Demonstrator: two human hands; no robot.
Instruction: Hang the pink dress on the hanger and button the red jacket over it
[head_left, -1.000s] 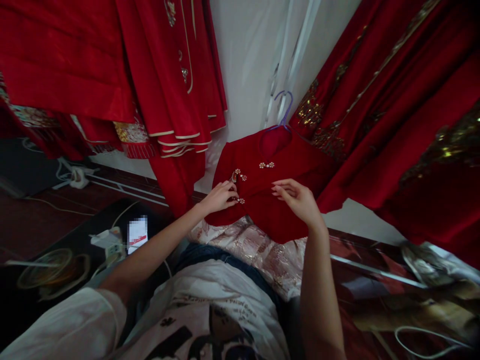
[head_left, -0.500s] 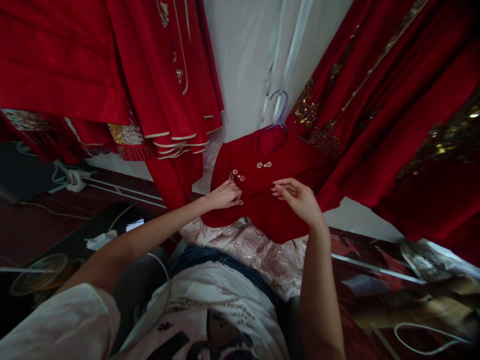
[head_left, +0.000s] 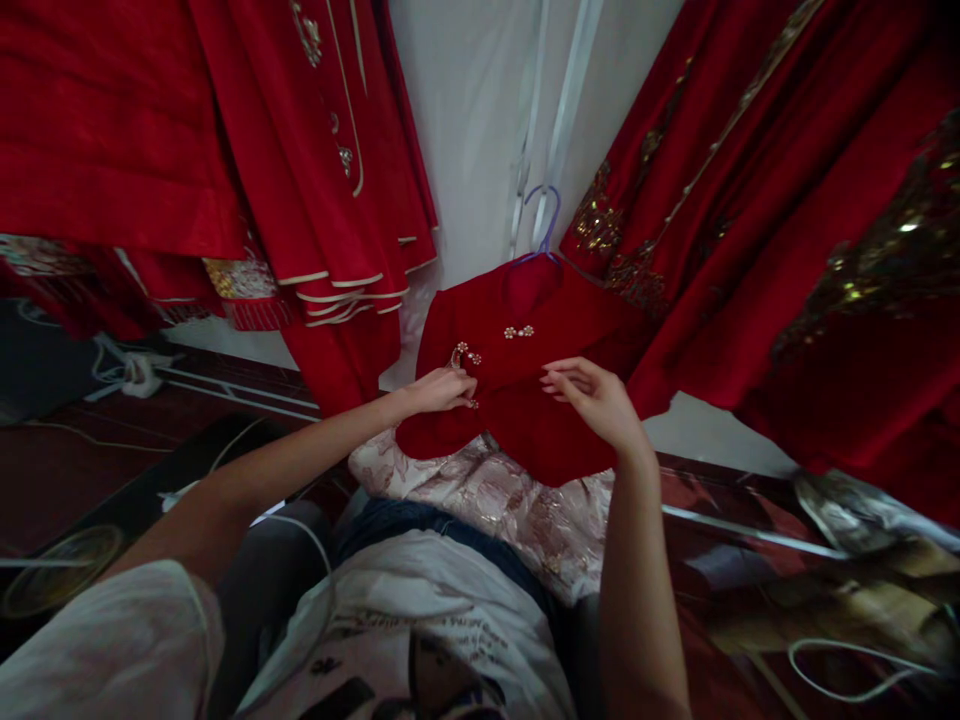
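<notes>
A red jacket (head_left: 555, 430) on a purple hanger (head_left: 546, 225) lies in front of me, its lower part over the pale patterned fabric on my lap. Beaded flower ornaments (head_left: 519, 331) sit below its neckline, with more at the left front edge. My left hand (head_left: 444, 389) is closed on that edge, fingertips pinching the red cloth beside a small ornament. Above the jacket's right front, my right hand (head_left: 592, 393) has thumb and fingertips brought together in a pinch; anything between them is too small to make out.
Red garments (head_left: 300, 150) with pale trim hang at left, and sequinned red ones (head_left: 750, 250) at right. The pale patterned fabric (head_left: 495, 490) covers my lap. A round clear container (head_left: 64, 570) is at lower left. A white cable (head_left: 862, 665) loops at lower right.
The view has shifted slightly, so the hanging clothes and jacket appear a little further left. My left hand keeps its pinch on the edge; my right hand holds nearly the same pose.
</notes>
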